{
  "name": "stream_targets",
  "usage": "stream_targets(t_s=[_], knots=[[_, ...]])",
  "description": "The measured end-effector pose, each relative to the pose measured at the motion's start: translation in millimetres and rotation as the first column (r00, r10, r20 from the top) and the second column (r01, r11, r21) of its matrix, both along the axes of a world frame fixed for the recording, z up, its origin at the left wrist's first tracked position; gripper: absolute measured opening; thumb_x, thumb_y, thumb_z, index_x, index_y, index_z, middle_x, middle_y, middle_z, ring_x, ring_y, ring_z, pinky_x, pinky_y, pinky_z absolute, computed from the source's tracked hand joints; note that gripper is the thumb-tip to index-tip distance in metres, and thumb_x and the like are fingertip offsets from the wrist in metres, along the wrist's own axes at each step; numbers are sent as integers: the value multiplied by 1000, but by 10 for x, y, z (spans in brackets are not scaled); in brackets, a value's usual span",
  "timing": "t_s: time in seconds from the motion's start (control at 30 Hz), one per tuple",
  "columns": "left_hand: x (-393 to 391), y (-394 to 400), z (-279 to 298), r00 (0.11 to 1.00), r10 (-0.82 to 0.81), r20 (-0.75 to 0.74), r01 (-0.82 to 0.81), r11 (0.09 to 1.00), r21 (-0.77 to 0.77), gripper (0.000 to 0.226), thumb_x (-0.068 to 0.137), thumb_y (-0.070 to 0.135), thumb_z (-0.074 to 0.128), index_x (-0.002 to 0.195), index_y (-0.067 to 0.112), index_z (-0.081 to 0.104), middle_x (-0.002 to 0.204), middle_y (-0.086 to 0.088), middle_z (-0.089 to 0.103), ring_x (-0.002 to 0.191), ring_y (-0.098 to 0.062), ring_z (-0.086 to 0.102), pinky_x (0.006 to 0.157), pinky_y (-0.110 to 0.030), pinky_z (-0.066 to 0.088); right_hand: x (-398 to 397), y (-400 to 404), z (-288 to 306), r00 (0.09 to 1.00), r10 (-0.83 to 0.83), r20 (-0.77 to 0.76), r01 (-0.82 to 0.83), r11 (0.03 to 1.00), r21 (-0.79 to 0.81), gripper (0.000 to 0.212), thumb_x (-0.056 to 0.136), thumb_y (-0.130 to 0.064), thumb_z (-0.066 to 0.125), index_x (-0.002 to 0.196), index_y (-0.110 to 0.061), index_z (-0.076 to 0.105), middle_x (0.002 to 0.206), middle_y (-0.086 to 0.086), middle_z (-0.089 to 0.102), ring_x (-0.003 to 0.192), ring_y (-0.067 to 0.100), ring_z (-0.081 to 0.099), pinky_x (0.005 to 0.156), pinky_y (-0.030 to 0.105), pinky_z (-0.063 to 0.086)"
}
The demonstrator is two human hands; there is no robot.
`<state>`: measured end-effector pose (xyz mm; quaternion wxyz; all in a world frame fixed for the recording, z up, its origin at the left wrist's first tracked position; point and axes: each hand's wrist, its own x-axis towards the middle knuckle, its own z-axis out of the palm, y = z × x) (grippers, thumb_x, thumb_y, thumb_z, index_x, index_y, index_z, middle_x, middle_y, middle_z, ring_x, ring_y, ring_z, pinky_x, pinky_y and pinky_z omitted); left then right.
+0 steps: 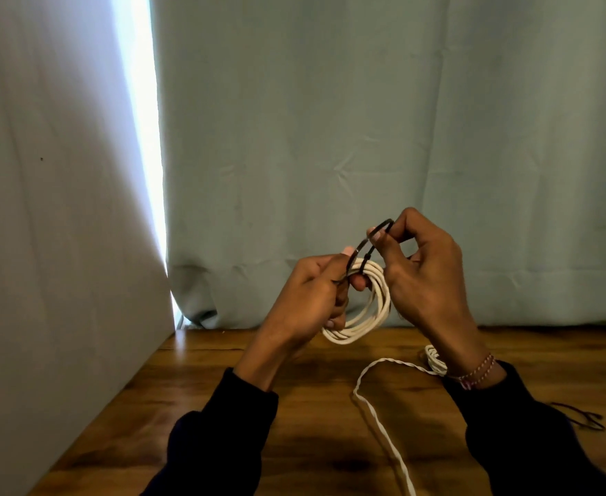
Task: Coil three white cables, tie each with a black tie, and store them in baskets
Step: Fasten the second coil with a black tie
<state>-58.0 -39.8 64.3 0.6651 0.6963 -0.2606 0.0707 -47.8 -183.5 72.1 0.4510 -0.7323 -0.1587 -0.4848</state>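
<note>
A coiled white cable [373, 309] hangs in the air above the wooden table [222, 406], held between both hands. My left hand [312, 298] grips the coil's top left side and one end of a black tie [368, 241]. The tie loops around the top of the coil. My right hand [427, 277] pinches the tie's free end between thumb and fingers, above and to the right of the coil. A second white cable [376, 417] lies loose on the table, running from behind my right wrist toward the front edge.
More black ties [581, 418] lie on the table at the right, past my right sleeve. A grey-green curtain [366, 137] hangs behind the table, and a white panel [43, 245] borders its left side. No basket is in view.
</note>
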Motion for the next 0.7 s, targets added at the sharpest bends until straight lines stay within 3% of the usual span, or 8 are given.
stream_targets(t_s=[0.2,0.33,0.5,0.7], knots=[[42,5,-23,999,7,38,-9,999,50,36,106,31,45,85,7,63,52,7,33,47,-8,28,45,-24,28,80,20,-64,995,-81,65,80,997,15,22,96,-28,65,81,-17,55,84,-2,63,57,0,42,51,14,29],[75,82,-29,984,22,179,-50,987,154,21,103,33,51,114,16,56,52,12,46,49,-6,36,49,-27,36,59,-10,-33,995,-59,82,61,998,-22,19,96,-28,67,83,-15,61,81,-11,63,55,-2,50,51,6,33],[133,73,-88,895,135,426,-242,948,207,16,105,29,49,102,18,60,62,21,55,54,-1,52,54,-17,41,-6,-87,43,1000,6,-2,-6,1000,-28,20,94,-31,69,82,-15,66,69,-9,70,64,-2,67,56,10,50],[188,-36,-174,787,294,542,-474,850,228,30,101,44,45,104,19,61,88,8,62,82,-10,60,71,-28,52,-13,-126,41,999,-39,-24,38,999,-39,17,91,-33,71,85,-17,71,64,-10,71,57,1,69,60,27,60]])
